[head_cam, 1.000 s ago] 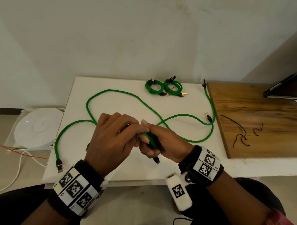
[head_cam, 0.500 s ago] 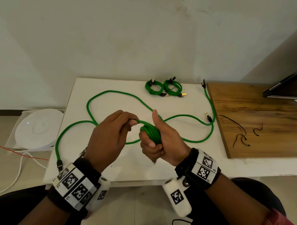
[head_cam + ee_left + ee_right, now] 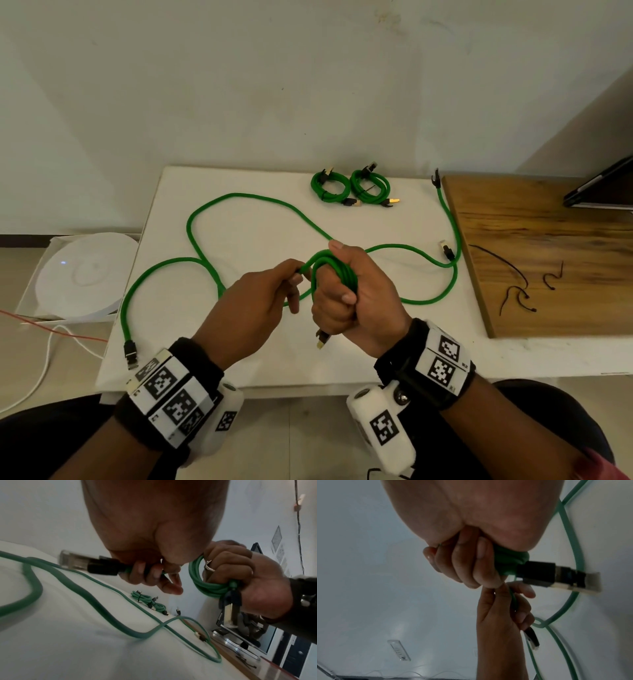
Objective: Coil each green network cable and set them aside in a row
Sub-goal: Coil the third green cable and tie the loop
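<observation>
While the right hand (image 3: 346, 294) held its grip curled round the coiled cable (image 3: 334, 274) above the tabletop (image 3: 239, 359), keeping loops gathered, the left hand (image 3: 253, 301) pinched the tail to feed it; finished coils (image 3: 351, 188) lay rowed at the far edge.

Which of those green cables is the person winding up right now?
The green cable looped around the right hand; the left hand feeds it. Other cables lie on the table.

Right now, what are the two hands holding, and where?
One green network cable: right hand grips its wound loops; left hand pinches the free end near its plug.
</observation>
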